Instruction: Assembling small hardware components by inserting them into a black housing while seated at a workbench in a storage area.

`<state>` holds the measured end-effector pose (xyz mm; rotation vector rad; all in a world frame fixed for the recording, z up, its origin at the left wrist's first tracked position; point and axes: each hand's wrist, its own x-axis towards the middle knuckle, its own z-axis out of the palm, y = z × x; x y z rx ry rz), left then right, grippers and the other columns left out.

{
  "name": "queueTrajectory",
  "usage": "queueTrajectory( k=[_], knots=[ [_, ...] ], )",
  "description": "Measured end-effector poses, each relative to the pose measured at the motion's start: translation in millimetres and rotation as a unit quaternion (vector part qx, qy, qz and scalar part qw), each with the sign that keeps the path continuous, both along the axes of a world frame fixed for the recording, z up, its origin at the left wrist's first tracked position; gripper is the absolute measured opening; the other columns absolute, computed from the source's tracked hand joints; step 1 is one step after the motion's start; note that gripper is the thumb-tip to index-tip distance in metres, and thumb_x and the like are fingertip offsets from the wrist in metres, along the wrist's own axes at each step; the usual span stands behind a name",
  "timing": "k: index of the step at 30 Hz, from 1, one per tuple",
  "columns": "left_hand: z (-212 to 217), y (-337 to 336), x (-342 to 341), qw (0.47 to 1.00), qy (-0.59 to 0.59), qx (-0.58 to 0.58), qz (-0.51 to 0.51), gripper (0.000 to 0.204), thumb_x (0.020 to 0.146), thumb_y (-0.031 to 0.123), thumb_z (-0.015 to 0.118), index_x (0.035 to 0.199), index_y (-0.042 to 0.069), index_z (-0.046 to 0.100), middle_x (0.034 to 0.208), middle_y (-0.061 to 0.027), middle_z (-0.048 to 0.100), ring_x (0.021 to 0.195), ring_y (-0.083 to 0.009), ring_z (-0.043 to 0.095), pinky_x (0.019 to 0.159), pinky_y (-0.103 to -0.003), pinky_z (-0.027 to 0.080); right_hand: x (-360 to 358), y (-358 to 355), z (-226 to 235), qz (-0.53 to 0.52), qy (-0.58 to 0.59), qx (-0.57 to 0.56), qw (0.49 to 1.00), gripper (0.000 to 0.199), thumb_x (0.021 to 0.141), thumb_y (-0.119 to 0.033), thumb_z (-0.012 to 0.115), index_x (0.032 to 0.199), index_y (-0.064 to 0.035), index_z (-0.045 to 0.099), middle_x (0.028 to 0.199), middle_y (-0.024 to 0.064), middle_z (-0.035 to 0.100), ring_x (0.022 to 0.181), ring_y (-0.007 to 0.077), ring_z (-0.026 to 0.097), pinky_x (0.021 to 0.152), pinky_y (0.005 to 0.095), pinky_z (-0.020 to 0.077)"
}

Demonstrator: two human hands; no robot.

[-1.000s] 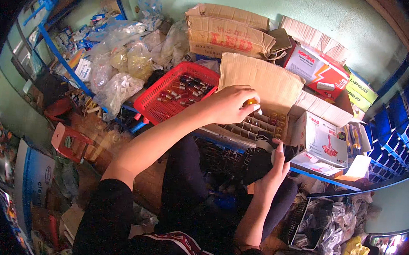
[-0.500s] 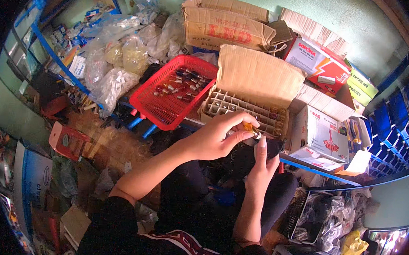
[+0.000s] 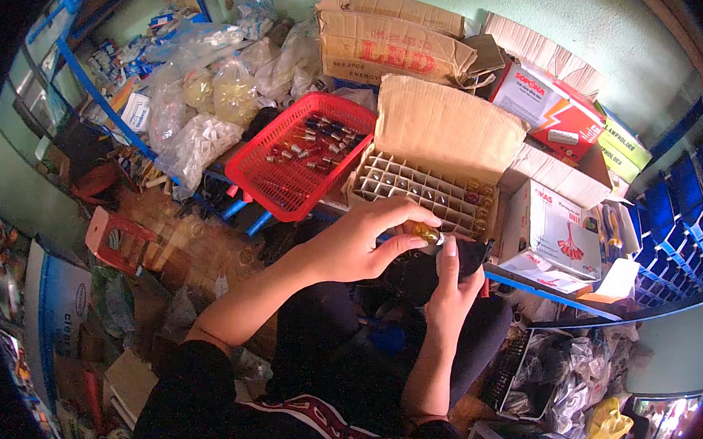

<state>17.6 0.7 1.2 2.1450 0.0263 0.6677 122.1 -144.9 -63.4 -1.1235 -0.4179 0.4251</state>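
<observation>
My left hand (image 3: 358, 240) pinches a small yellow light bulb (image 3: 422, 232) between thumb and fingers, its metal base pointing right. My right hand (image 3: 454, 288) meets it there, thumb raised at the base and fingers curled. Around those fingers is something dark, perhaps cloth (image 3: 473, 256); what they grip is hidden. Just beyond my hands, an open cardboard box (image 3: 448, 122) with a grid of dividers holds several small bulbs, some dark red and amber at its right side. Left of it, a red plastic basket (image 3: 268, 189) contains loose bulbs with metal bases.
A white carton (image 3: 548, 233) stands right of the divided box, with pliers-like handles (image 3: 612, 225) beside it. Behind are a brown carton (image 3: 388, 47) and a red-and-white box (image 3: 539, 102). Plastic bags (image 3: 202, 144) heap at the left. A blue metal edge (image 3: 558, 298) runs along the front.
The bulb has turned in my left fingers, and more of its yellow glass shows. My left hand has shifted slightly left and down; my right hand stays nearly in place.
</observation>
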Motion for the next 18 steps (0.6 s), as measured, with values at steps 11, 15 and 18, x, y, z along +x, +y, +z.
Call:
queueTrajectory(
  k=[11, 15, 18],
  knots=[
    [3.4, -1.3, -0.3, 1.0, -0.012, -0.004, 0.026, 0.026, 0.103, 0.013, 0.068, 0.127, 0.004, 0.068, 0.106, -0.0121, 0.073, 0.099, -0.023, 0.074, 0.088, -0.036, 0.057, -2.5, 0.0, 1.0, 0.007, 0.002, 0.012, 1.0, 0.017, 0.106, -0.018, 0.07, 0.113, -0.0024, 0.07, 0.103, 0.0016, 0.069, 0.088, 0.0063, 0.061, 0.076, 0.0222, 0.0512],
    [6.5, -2.6, -1.3, 0.999, 0.0, 0.014, 0.031, 0.026, 0.1, 0.008, 0.07, 0.126, 0.004, 0.068, 0.111, -0.0122, 0.073, 0.101, -0.025, 0.074, 0.088, -0.036, 0.057, -2.4, 0.9, 2.4, -0.009, -0.001, -0.009, 1.0, 0.016, 0.105, -0.015, 0.07, 0.113, -0.0011, 0.07, 0.104, 0.0025, 0.07, 0.09, 0.0078, 0.062, 0.078, 0.0238, 0.0516],
    [1.0, 0.6, -0.7, 0.998, -0.029, 0.051, 0.032, 0.028, 0.097, 0.004, 0.072, 0.125, 0.004, 0.069, 0.113, -0.0124, 0.073, 0.102, -0.0273, 0.073, 0.088, -0.037, 0.058, -0.6, -0.4, 2.1, -0.015, -0.06, -0.031, 0.998, 0.017, 0.103, -0.01, 0.07, 0.116, 0.0007, 0.07, 0.105, 0.0038, 0.071, 0.092, 0.01, 0.064, 0.081, 0.0261, 0.0517]
  ],
)
